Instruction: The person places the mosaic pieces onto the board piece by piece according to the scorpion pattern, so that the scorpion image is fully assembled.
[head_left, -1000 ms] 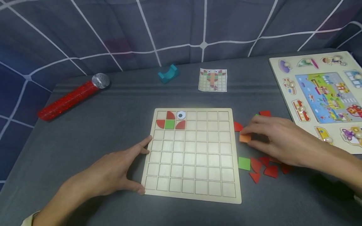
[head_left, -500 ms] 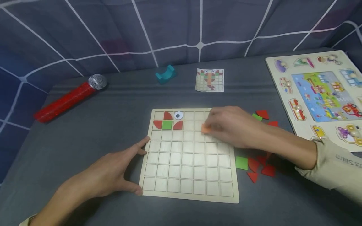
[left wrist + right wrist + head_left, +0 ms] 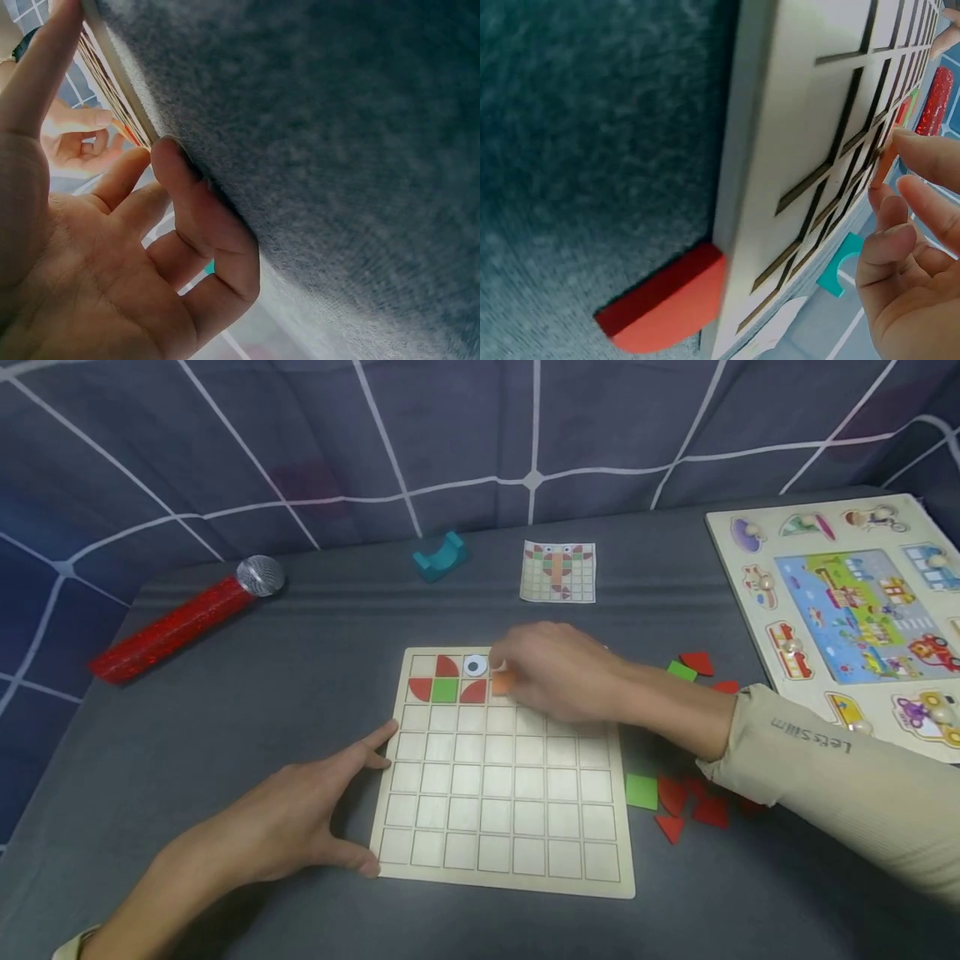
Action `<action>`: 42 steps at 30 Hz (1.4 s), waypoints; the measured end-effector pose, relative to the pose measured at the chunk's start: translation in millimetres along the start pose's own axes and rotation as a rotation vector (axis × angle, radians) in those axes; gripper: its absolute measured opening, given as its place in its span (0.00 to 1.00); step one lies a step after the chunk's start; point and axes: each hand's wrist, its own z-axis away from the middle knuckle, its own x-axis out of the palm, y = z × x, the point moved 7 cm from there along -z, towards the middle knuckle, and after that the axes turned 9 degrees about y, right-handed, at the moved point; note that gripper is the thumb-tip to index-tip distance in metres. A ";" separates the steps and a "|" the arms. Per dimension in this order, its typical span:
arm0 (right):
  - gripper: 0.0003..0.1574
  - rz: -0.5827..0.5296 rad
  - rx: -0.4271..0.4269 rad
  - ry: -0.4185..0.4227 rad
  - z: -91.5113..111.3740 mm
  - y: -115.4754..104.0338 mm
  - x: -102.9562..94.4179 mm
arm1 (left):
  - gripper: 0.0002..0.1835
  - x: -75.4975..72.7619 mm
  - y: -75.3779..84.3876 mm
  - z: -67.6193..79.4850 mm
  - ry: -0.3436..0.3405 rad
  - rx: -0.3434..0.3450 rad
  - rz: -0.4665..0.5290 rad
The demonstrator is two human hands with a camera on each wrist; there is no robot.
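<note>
A wooden grid board [image 3: 495, 827] lies on the grey table. My left hand [image 3: 277, 818] rests at its left edge, thumb near the lower corner and fingertips against the side. My right hand [image 3: 562, 672] is over the upper part of the board and pinches an orange square tile [image 3: 503, 683] between thumb and fingers. That tile is at the second-row cell, right of a red quarter-circle tile [image 3: 473, 692]. A round eye tile [image 3: 475, 666], a green square [image 3: 445, 690] and two more red quarter circles sit in the cells to the left. My right hand hides several top-right cells.
Loose red pieces [image 3: 711, 812] and a green square [image 3: 642, 792] lie right of the board. Behind it are a pattern card [image 3: 558, 572] and a teal arch [image 3: 441, 557]. A red microphone [image 3: 180, 622] lies left; a knobbed picture puzzle [image 3: 847, 618] lies right.
My right hand has carried the orange tile leftward from the loose pieces onto the board's second row. My left hand has stayed at the board's edge.
</note>
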 end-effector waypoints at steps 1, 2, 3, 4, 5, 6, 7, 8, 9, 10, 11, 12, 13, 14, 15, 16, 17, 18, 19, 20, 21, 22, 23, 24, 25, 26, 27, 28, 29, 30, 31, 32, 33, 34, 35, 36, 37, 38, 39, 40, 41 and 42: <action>0.16 -0.007 0.007 -0.003 -0.4 1.2 0.6 | 0.72 0.1 -0.2 -0.1 -0.001 -0.006 -0.001; 0.16 -0.010 0.010 -0.005 -0.8 2.0 1.2 | 0.72 -0.1 0.1 -0.1 -0.001 -0.002 0.001; 0.16 -0.015 0.013 -0.007 -1.1 2.6 2.0 | 0.72 0.1 0.3 -0.1 -0.001 -0.002 0.001; 0.16 -0.016 0.014 -0.008 -1.2 2.9 2.7 | 0.72 0.0 0.3 0.0 -0.001 -0.003 0.001; 0.15 -0.019 0.014 -0.009 -1.1 2.9 3.3 | 0.72 -0.2 0.6 0.1 0.000 0.002 0.002; 0.15 -0.021 0.016 -0.011 -0.6 2.6 3.7 | 0.72 -0.1 0.6 0.1 -0.001 0.002 0.004; 0.15 -0.023 0.016 -0.014 0.1 2.8 4.4 | 0.72 -0.2 0.6 0.2 0.000 0.003 0.004; 0.15 -0.021 0.019 -0.015 0.8 2.5 4.6 | 0.72 -0.5 1.0 0.2 0.001 0.009 0.005; 0.15 -0.022 0.022 -0.017 1.8 2.2 4.7 | 0.72 -0.4 0.7 0.0 0.001 0.002 0.004; 0.16 -0.021 0.021 -0.018 2.8 1.8 4.5 | 0.71 -0.6 1.0 -0.2 0.001 0.006 0.006; 0.16 -0.020 0.024 -0.019 3.7 1.5 4.2 | 0.72 -0.6 0.9 -0.4 0.002 -0.001 0.005; 0.16 -0.018 0.024 -0.021 4.5 1.3 3.7 | 0.72 -0.3 0.8 -0.6 0.001 -0.008 0.004; 0.16 -0.017 0.023 -0.021 5.0 1.2 3.3 | 0.72 -0.2 0.6 -1.0 0.002 -0.014 0.002; 0.16 -0.017 0.020 -0.021 5.2 0.7 2.8 | 0.72 0.0 0.9 -1.2 0.002 -0.013 0.002; 0.16 -0.019 0.014 -0.023 5.3 0.4 2.5 | 0.72 0.5 0.5 -1.4 0.002 -0.020 0.001; 0.15 -0.022 0.011 -0.024 5.3 0.4 2.3 | 0.72 0.7 0.6 -1.4 0.001 -0.019 0.000; 0.15 -0.026 0.009 -0.027 5.3 0.0 2.2 | 0.72 1.0 0.2 -1.4 0.001 -0.026 -0.002; 0.15 -0.032 0.006 -0.031 5.2 -0.1 2.4 | 0.72 1.3 -0.1 -1.3 -0.001 -0.026 -0.002; 0.16 -0.039 0.006 -0.035 5.0 -0.2 2.8 | 0.72 1.5 -0.2 -1.2 -0.002 -0.026 -0.001; 0.16 -0.045 0.006 -0.039 4.9 -0.4 3.3 | 0.72 1.5 -0.2 -1.1 -0.003 -0.027 0.000; 0.16 -0.048 0.008 -0.042 4.6 -0.6 3.8 | 0.72 1.6 -0.6 -1.0 -0.003 -0.035 0.000; 0.16 -0.048 0.008 -0.044 4.5 -0.9 4.2 | 0.72 1.4 -0.5 -0.9 -0.003 -0.033 0.000; 0.16 -0.049 0.006 -0.044 4.3 -1.4 4.5 | 0.72 1.1 -0.2 -0.7 -0.003 -0.026 0.001; 0.16 -0.047 0.004 -0.043 3.9 -1.5 5.0 | 0.72 0.7 0.1 -0.6 -0.002 -0.019 0.002; 0.15 -0.042 0.000 -0.040 3.9 -2.3 4.9 | 0.72 0.7 0.2 -0.6 0.000 -0.017 0.002; 0.15 -0.039 -0.004 -0.035 3.9 -2.7 4.8 | 0.72 0.3 0.4 -0.5 0.001 -0.016 0.003; 0.15 -0.034 -0.008 -0.031 3.7 -3.2 4.7 | 0.72 0.1 0.3 -0.4 0.002 -0.014 0.001; 0.15 -0.032 -0.012 -0.028 3.7 -3.6 4.5 | 0.71 0.1 0.2 -0.3 0.003 -0.013 0.001; 0.14 -0.029 -0.014 -0.027 3.6 -3.8 4.7 | 0.72 0.0 0.1 -0.2 0.003 -0.014 0.001; 0.15 -0.024 -0.017 -0.026 3.5 -4.3 4.6 | 0.72 -0.1 0.1 -0.1 0.004 -0.014 0.002; 0.15 -0.020 -0.020 -0.026 3.6 -4.6 4.5 | 0.72 0.1 -0.2 -0.1 0.004 -0.019 0.001; 0.15 -0.017 -0.019 -0.028 3.6 -4.5 4.7 | 0.72 -0.1 0.2 0.0 0.003 -0.013 0.002; 0.14 -0.013 -0.020 -0.030 3.6 -4.7 4.8 | 0.72 -0.1 0.2 0.1 0.003 -0.013 0.001; 0.14 -0.011 -0.021 -0.033 3.6 -4.8 4.9 | 0.72 0.1 0.3 0.1 0.003 -0.013 0.002; 0.14 -0.010 -0.021 -0.036 3.6 -4.7 5.2 | 0.72 0.2 0.2 0.3 0.002 -0.014 0.002; 0.14 -0.010 -0.021 -0.038 3.6 -4.8 5.3 | 0.72 0.4 0.4 0.2 0.001 -0.013 0.002; 0.14 -0.011 -0.019 -0.040 3.6 -4.6 5.4 | 0.72 0.6 0.1 0.1 0.002 -0.020 0.001; 0.14 -0.014 -0.016 -0.041 3.5 -4.4 5.5 | 0.72 0.8 0.1 0.1 0.002 -0.020 0.002; 0.14 -0.017 -0.014 -0.041 3.6 -4.3 5.4 | 0.72 0.8 0.2 0.1 0.003 -0.021 0.001; 0.14 -0.021 -0.011 -0.041 3.7 -4.2 5.2 | 0.72 0.8 0.4 0.1 0.003 -0.016 0.001; 0.14 -0.023 -0.009 -0.042 3.8 -3.7 5.3 | 0.72 0.7 0.6 -0.1 0.004 -0.016 0.002; 0.14 -0.026 -0.005 -0.044 4.1 -3.1 5.4 | 0.72 0.7 0.8 -0.2 0.004 -0.017 0.003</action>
